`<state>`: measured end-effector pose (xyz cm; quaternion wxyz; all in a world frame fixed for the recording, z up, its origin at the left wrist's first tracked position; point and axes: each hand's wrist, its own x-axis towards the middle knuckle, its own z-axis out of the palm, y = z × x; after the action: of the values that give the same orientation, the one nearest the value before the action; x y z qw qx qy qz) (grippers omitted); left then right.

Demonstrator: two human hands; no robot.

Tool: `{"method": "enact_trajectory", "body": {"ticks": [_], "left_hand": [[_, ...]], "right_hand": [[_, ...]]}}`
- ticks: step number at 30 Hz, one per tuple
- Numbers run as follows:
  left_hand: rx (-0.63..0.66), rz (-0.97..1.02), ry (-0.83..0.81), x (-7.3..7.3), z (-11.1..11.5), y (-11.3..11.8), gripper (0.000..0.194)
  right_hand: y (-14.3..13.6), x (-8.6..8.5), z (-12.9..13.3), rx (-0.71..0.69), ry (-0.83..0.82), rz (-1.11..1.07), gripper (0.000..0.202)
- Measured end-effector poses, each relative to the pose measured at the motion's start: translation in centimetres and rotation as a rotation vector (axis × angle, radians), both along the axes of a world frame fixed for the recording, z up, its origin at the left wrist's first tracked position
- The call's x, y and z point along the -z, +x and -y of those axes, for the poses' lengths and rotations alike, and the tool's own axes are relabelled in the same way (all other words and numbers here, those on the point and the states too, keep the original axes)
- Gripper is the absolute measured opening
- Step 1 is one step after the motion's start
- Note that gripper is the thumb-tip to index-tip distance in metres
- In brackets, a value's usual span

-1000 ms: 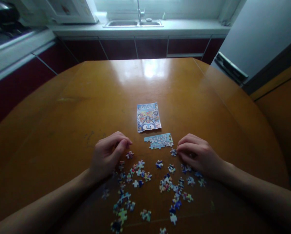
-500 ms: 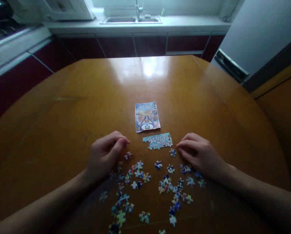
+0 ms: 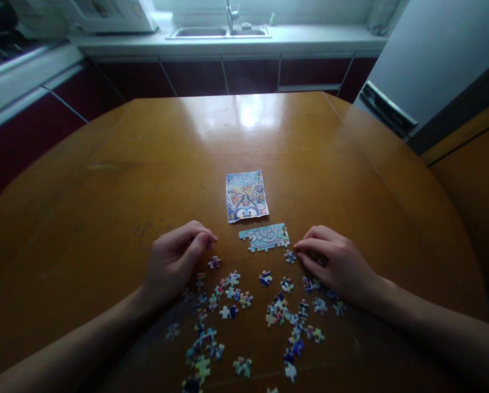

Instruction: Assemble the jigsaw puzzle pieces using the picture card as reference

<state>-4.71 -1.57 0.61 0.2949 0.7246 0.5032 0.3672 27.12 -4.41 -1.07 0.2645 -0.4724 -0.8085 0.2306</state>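
On the brown table, my left hand rests with its fingers curled and thumb against them, no object showing in it. Just below its fingertips lies a reddish puzzle piece. My right hand is loosely closed, thumb and forefinger drawn together, nothing visible between them. Its fingertips are at the edge of a bluish puzzle piece; whether they touch it I cannot tell. Between the hands sits a joined strip of puzzle pieces lettered "BLUEY". Behind the strip lies a creased picture sheet with the same lettering.
Many loose puzzle pieces are scattered nearer to me, some overlapping. The wooden table reaches toward a counter with a double sink. A fridge stands at the right, dark red cabinets beyond the table.
My right hand has shifted slightly left, its fingertips nearer the bluish piece. My left hand looks the same, and the pieces lie as before.
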Motion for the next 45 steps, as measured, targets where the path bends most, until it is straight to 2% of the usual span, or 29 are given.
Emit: {"method": "enact_trajectory", "body": {"ticks": [34,41,45], "left_hand": [[0.001,0.011,-0.021,0.0,-0.1,0.0,0.025],[-0.003,0.008,-0.022,0.0,-0.1,0.0,0.026],[-0.012,0.001,-0.029,0.0,-0.1,0.1,0.027]], "right_hand": [[-0.2,-0.3,0.0,-0.041,-0.017,0.013,0.009],[0.3,-1.2,-0.3,0.061,0.016,-0.101,0.012],[0.2,-1.1,-0.2,0.032,-0.045,-0.068,0.011]]}}
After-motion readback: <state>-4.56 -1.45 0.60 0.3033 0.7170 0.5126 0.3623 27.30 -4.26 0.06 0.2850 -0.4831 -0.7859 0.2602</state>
